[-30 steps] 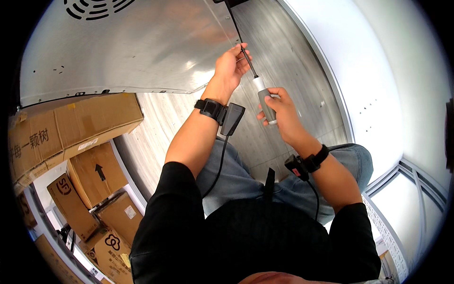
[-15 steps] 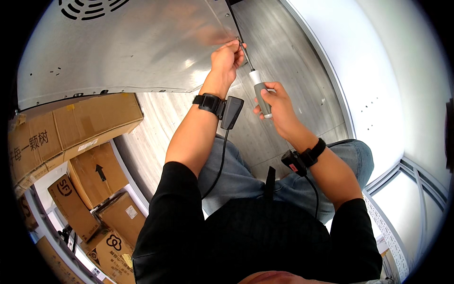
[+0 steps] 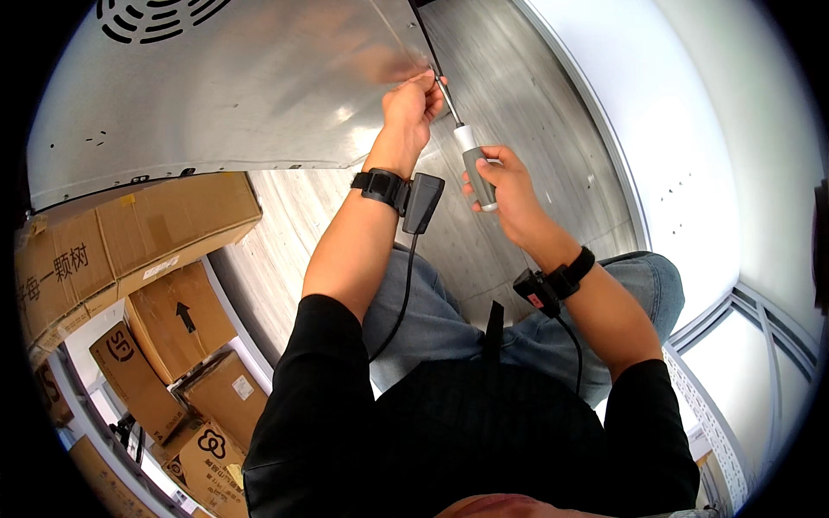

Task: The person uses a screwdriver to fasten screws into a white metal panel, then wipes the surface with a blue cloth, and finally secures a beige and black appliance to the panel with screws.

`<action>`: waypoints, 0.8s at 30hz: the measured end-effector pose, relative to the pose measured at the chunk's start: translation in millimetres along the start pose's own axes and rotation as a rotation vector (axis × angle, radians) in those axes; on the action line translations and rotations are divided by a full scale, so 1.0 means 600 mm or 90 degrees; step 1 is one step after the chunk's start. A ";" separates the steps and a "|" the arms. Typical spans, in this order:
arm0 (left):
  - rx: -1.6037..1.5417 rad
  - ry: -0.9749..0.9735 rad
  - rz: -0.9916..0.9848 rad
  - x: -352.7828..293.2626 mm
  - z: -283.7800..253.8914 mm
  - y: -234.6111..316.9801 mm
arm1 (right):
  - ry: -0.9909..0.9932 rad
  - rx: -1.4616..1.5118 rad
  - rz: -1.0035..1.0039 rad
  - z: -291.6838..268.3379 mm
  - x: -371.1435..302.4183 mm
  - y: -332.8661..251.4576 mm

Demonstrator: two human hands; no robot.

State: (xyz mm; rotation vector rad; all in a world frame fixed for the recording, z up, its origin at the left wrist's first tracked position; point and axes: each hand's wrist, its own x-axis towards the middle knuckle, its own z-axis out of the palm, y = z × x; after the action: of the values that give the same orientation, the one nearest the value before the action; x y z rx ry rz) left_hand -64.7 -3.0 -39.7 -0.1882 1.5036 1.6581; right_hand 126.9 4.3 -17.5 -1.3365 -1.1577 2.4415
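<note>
Right hand [image 3: 511, 183] grips screwdriver [image 3: 474, 161]; tip indistinct at left hand [image 3: 409, 107], whose hold unclear

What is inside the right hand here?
The right hand holds a screwdriver by its grey handle; the white collar and pale end show. Whatever the fingers and palm cover cannot be seen.

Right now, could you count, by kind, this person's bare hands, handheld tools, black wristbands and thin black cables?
Bare left hand and bare right hand: 2
Grey-and-white-handled screwdriver: 1
Black wristbands: 2
Thin black cables: 2
Total: 7
</note>
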 end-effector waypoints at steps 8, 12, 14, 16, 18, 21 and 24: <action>0.003 -0.009 0.013 0.000 0.003 -0.004 | 0.057 0.014 -0.021 -0.002 0.005 0.020; -0.009 -0.008 0.009 0.006 0.000 -0.005 | 0.041 0.044 0.032 -0.004 -0.001 0.011; -0.020 -0.003 0.008 0.004 0.002 -0.003 | 0.038 0.032 0.042 -0.010 -0.001 0.008; -0.011 -0.003 0.003 0.001 0.005 -0.001 | 0.064 0.014 0.045 -0.008 -0.002 0.005; -0.006 -0.002 0.000 0.001 0.006 -0.001 | 0.119 -0.009 0.043 0.003 -0.005 0.002; -0.009 0.000 -0.003 0.001 0.004 0.001 | 0.085 -0.038 0.028 0.005 -0.012 0.005; -0.014 0.000 -0.004 -0.003 0.007 0.002 | 0.004 0.060 0.071 -0.010 -0.005 0.009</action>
State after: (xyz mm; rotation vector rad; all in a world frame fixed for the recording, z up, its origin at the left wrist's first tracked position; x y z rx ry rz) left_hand -62.7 -0.5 -36.6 -0.2057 1.4835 1.6707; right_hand 134.6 2.8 -21.1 -1.4156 -0.9792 2.5305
